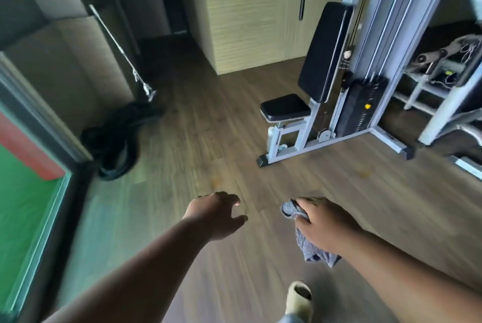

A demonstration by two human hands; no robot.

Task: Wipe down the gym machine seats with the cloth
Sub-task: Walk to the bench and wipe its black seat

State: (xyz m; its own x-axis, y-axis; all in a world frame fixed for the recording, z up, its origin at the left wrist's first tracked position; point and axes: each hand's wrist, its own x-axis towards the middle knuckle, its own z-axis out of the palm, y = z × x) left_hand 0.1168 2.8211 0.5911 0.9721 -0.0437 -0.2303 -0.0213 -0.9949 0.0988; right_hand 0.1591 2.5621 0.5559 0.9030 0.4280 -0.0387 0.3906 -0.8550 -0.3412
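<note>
Blurred wood floor (208, 119); black seat (285, 107) stands well ahead. Right hand (323, 226) grips grey cloth (307, 241), partly hidden beneath it; left hand (216, 214) hangs loose, holding nothing

A brown wood-plank floor (208, 119) fills most of the view. A dark coil of thick rope or hose (117, 142) lies heaped near the left wall, and a metal bar (122, 51) leans against that wall just above it. A light wood-panelled partition (247, 27) stands at the back. At the far left is a green and red surface (23, 192) behind a dark frame (too blurred to identify). A pale shoe (298, 299) shows at the bottom edge.
</note>
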